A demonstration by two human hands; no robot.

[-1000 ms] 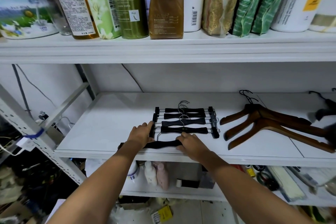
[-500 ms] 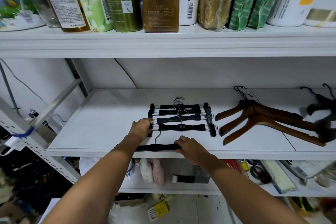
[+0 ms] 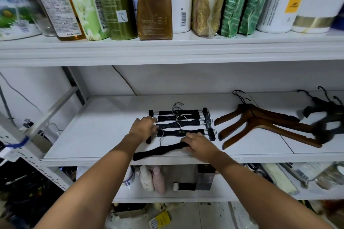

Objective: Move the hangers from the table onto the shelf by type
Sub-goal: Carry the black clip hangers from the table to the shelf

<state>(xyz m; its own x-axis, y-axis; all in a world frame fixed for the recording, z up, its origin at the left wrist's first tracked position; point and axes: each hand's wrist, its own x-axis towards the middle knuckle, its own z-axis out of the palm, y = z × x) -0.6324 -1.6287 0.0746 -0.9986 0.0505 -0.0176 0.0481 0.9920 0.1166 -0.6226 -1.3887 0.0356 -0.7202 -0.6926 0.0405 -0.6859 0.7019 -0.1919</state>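
Observation:
Several black clip hangers (image 3: 178,122) lie in a row on the white middle shelf (image 3: 96,132). In front of them a further black hanger (image 3: 158,151) lies tilted, its left end at the shelf's front edge. My right hand (image 3: 197,144) grips its right end. My left hand (image 3: 142,129) rests on the left clip ends of the row, fingers curled over them. Three brown wooden hangers (image 3: 264,126) lie to the right, and black hangers (image 3: 323,119) sit blurred at the far right.
Bottles (image 3: 115,3), packets (image 3: 232,11) and white containers (image 3: 279,0) fill the upper shelf. The lower shelf (image 3: 167,194) holds small bottles and boxes. A slanted metal frame (image 3: 24,154) and cables stand at the left. Clutter covers the floor below.
The front black hanger has tilted, its left end sliding down toward the shelf edge while my right hand raised its right end toward the row. My left hand moved up along the clip ends.

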